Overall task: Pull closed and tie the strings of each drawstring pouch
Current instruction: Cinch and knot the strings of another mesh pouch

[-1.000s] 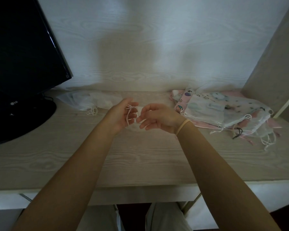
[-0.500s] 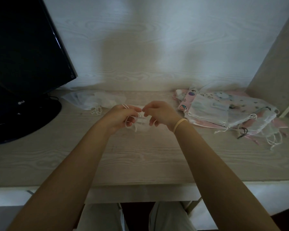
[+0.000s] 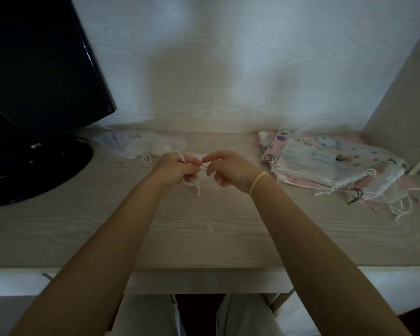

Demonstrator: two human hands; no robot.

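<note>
Left hand (image 3: 177, 169) has dropped a bit toward the desk (image 3: 204, 226) since a second ago, fingers curled tight round the white strings (image 3: 192, 183), with 1 loop sticking up behind the knuckles and a loose tail dangling below. Right hand (image 3: 228, 169) has come in close too, fingertips pinching the same strings right where the 2 hands meet. Looks like the knot's being worked now rather than just pulled. The pouch itself is mostly hidden behind the hands, so I can't really say if its mouth is shut yet. Over on the right there's a pile (image 3: 337, 168) of pouches with strings hanging loose, probably waiting their turn, and a sheer heap (image 3: 141, 146) sits by the monitor (image 3: 34, 81).
</note>
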